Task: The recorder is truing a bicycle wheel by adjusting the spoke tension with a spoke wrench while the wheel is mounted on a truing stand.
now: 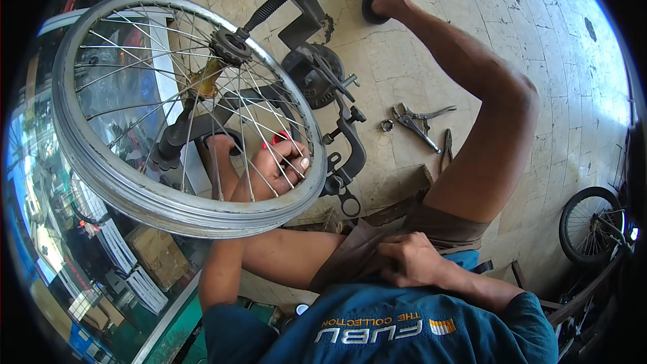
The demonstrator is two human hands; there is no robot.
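A bare silver bicycle rim [222, 217] with spokes is mounted tilted at the left, its hub [229, 47] held in a dark metal wheel stand [313, 77]. My left hand [280, 165] reaches in among the spokes near the rim's lower right side. Its fingers are curled closed by a spoke; whatever lies in them is hidden. A small red object [276, 139] shows just beyond those knuckles, and whether the hand touches it I cannot tell. My right hand [414, 259] rests on my brown shorts [445, 229] with curled fingers, their tips hidden.
On the tiled floor lie locking pliers [414, 125], a small metal ring [386, 125] and another pair of pliers [446, 152]. My legs are bent around the stand. A glass display case [60, 229] holding boxes lines the left. A small tyred wheel [586, 226] stands far right.
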